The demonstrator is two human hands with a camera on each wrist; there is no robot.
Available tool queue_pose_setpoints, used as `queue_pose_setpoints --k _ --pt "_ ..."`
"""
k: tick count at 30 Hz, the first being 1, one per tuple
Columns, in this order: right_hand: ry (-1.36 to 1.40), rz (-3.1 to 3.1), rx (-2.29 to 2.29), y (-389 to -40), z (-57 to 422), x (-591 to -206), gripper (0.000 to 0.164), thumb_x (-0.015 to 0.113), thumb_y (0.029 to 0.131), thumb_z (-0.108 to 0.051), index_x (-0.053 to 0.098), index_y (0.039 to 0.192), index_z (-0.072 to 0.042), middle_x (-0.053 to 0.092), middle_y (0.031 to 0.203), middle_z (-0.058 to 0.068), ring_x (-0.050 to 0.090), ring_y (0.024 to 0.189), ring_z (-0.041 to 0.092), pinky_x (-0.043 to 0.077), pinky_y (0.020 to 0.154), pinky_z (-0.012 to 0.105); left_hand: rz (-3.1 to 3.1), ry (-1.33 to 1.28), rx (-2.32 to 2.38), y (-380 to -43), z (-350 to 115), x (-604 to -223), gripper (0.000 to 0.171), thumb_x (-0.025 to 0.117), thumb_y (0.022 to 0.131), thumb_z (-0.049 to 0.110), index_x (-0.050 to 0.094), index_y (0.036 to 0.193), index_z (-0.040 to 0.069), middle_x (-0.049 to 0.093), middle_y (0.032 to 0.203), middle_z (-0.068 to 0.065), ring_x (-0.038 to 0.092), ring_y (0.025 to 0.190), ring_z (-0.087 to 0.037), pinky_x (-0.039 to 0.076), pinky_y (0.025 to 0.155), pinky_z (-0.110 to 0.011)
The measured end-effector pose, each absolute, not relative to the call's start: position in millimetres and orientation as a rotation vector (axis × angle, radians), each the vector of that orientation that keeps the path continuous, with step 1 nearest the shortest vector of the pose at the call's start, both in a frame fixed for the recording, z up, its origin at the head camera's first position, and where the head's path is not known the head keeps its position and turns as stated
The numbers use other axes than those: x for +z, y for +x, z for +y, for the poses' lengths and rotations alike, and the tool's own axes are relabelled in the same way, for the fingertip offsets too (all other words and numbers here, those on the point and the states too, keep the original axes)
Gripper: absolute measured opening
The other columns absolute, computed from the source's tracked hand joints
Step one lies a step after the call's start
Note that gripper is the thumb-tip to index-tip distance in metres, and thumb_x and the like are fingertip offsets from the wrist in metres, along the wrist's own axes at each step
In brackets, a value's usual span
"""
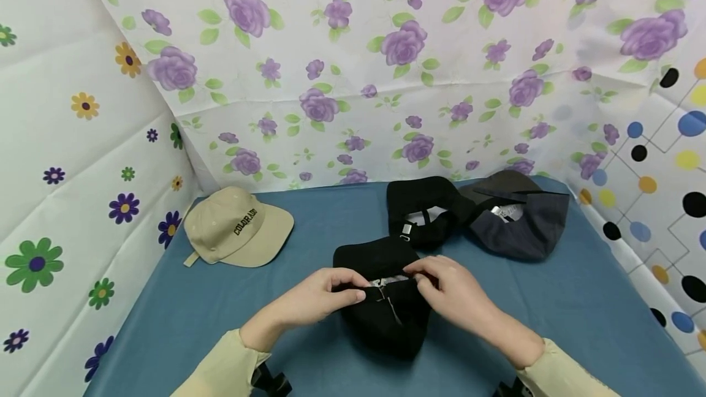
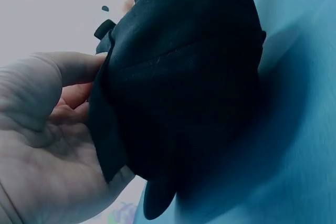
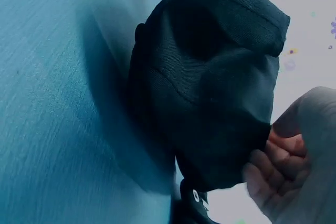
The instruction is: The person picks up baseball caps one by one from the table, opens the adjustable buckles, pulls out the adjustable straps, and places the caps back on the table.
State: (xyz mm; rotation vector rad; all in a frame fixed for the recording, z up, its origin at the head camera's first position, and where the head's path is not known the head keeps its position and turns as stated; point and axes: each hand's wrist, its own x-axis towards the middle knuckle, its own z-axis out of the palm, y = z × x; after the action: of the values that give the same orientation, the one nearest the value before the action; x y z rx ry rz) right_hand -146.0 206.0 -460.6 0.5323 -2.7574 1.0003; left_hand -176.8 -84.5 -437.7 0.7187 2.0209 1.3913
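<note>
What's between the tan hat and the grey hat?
The head view shows bare blue cloth beside the tan hat, then the rear black hat before the grey hat.

left hand [image 1: 325, 299]: pinching | right hand [image 1: 455, 296]: pinching | forearms [image 1: 217, 367]: sleeved, angled inward

Held cap [image 1: 380, 332]: I am pinching matt cloth, its fine twill weave showing. Rear cap [image 1: 419, 192]: matt cloth; buckle [image 1: 406, 230] gleaming like metal. Grey cap [image 1: 524, 241]: matt cloth. Tan cap [image 1: 217, 225]: matt cloth, looking smooth. Blue cover [image 1: 314, 219]: matt cloth, showing fine texture. Backdrop [image 1: 353, 118]: smooth sheet, creasing lightly. Sleeves [image 1: 559, 372]: I am wearing matt cloth, wrinkling near the cuffs.
</note>
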Motion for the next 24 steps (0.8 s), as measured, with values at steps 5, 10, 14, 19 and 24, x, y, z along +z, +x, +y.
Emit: queue_pose_setpoints --k 5,10,14,19,24 --pt "0.65 -2.667 1.056 -147 211 -460 0.022 0.061 0.104 -0.019 0.074 0.116 -0.031 0.065 0.114 -0.022 0.05 0.104 0.004 0.046 0.085 0.036 2.054 0.723 1.363 -178 -87 -435 0.02 0.061 0.105 0.028 0.072 0.12 0.018 0.059 0.087 -0.001 0.038 0.061 -0.013 0.034 0.058 -0.028" --pt "0.793 -2.672 1.226 -145 201 -461 0.02 0.06 0.106 -0.027 0.073 0.12 -0.032 0.065 0.12 -0.022 0.054 0.119 0.009 0.043 0.101 0.049 2.034 0.721 1.403 -177 -84 -437 0.02 0.064 0.104 0.027 0.072 0.12 0.018 0.063 0.092 -0.002 0.052 0.072 -0.015 0.043 0.065 -0.027" --pt "0.745 -2.787 1.443 -145 196 -459 0.015 0.06 0.105 -0.034 0.073 0.114 -0.033 0.065 0.116 -0.021 0.057 0.114 0.011 0.046 0.095 0.047 2.067 0.753 1.391 -175 -81 -438 0.025 0.071 0.098 0.029 0.071 0.122 0.021 0.068 0.107 0.0 0.061 0.095 -0.018 0.049 0.079 -0.03" --pt "0.711 -2.861 1.592 -147 194 -457 0.012 0.063 0.103 -0.039 0.072 0.106 -0.032 0.066 0.113 -0.014 0.058 0.11 0.015 0.047 0.092 0.045 2.199 0.788 1.299 -167 -76 -438 0.031 0.078 0.092 0.039 0.068 0.12 0.033 0.063 0.11 0.006 0.056 0.099 -0.016 0.048 0.083 -0.034" --pt "0.683 -2.855 1.701 -147 192 -455 0.013 0.062 0.104 -0.037 0.072 0.105 -0.03 0.066 0.114 -0.01 0.058 0.112 0.016 0.046 0.094 0.046 2.304 0.817 1.293 -162 -70 -438 0.028 0.077 0.092 0.044 0.066 0.117 0.037 0.063 0.108 0.01 0.058 0.096 -0.013 0.049 0.081 -0.034"
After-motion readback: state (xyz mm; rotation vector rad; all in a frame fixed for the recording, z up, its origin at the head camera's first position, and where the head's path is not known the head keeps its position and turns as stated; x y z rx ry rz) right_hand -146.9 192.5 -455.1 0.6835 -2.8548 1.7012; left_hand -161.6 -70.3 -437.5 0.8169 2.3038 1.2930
